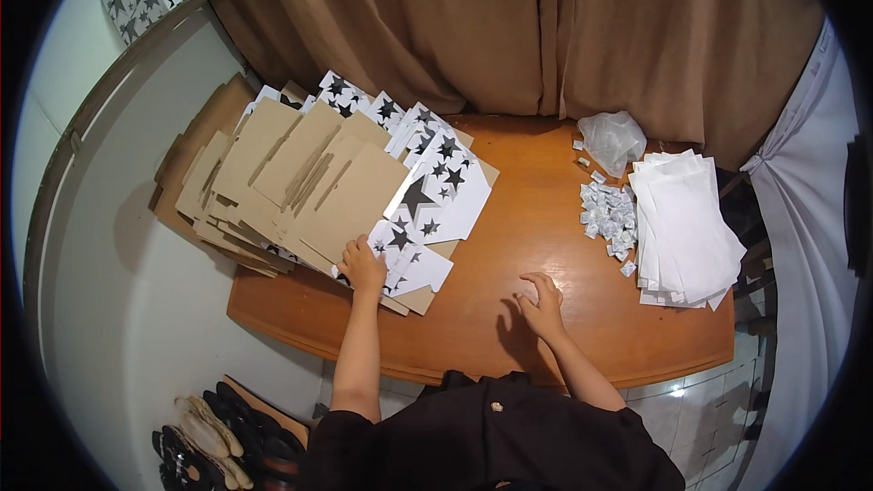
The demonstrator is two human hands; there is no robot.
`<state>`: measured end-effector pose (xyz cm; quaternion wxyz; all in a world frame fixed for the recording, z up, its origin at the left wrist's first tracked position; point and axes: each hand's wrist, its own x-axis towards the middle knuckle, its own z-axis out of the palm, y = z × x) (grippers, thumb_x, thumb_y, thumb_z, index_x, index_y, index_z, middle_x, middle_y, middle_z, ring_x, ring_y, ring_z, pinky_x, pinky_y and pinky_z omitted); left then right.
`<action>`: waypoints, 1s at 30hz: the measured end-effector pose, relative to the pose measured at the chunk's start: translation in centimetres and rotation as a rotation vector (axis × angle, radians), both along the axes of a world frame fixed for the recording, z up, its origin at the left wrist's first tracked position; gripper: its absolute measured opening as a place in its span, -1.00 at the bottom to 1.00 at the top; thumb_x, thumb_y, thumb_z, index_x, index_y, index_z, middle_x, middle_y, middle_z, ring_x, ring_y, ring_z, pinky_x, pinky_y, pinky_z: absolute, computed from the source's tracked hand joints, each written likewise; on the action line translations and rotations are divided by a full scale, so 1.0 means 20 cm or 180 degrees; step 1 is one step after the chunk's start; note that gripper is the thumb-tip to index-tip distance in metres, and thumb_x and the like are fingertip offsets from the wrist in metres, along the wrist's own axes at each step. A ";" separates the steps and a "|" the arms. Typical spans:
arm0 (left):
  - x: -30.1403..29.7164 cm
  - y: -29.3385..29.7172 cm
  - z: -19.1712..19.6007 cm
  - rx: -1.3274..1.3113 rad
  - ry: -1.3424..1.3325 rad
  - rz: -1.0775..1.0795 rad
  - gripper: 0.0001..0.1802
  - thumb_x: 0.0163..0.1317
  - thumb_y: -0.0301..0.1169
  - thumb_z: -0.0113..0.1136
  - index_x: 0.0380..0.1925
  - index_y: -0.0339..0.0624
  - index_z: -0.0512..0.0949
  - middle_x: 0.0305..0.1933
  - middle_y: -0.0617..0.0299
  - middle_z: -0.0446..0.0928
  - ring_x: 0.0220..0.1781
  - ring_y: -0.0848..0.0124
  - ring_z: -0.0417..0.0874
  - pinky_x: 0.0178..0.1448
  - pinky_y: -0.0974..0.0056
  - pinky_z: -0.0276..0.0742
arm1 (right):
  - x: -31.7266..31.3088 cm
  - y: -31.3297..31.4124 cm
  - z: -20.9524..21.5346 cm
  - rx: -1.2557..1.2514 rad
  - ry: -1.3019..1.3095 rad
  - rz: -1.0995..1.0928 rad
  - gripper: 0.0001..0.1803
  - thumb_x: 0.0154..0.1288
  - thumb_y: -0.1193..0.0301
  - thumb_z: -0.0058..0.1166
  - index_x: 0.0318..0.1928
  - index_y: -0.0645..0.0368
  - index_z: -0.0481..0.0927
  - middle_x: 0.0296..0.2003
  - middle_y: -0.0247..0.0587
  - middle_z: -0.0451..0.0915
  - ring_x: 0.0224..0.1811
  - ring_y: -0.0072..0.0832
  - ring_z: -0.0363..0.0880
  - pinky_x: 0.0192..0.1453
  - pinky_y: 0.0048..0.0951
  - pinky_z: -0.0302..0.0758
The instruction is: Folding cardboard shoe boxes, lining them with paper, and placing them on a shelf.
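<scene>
A pile of flat, unfolded cardboard box blanks (350, 191) lies across the left of the table, some with the plain brown side up. Others show a white face printed with black stars (439, 177). My left hand (362, 265) is at the near edge of the pile, its fingers curled onto the edge of a cardboard blank. Over the middle of the table is my right hand (543, 305), open, its fingers apart and slightly bent with nothing in them. Its shadow falls on the wood just to its left.
On the right of the wooden table (509, 218) sit a stack of white paper sheets (687, 227), a heap of small white packets (607, 216) and a clear plastic bag (614, 141). Brown curtains (491, 27) hang behind. Shoes (227, 436) are on the floor at lower left.
</scene>
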<state>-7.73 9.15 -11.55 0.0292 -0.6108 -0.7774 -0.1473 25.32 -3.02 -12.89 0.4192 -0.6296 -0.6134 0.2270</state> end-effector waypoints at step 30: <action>0.60 -0.09 0.57 0.0448 -0.3924 -0.3099 -0.35 0.02 0.16 0.13 -0.31 -0.31 0.45 -0.30 0.28 0.45 -0.26 0.51 0.43 -0.15 0.44 0.28 | 0.56 0.01 -0.02 0.0077 0.1364 -0.0637 -0.31 0.04 0.51 0.05 0.25 0.17 0.22 0.15 0.03 0.25 0.20 -0.20 0.25 0.26 -0.22 0.23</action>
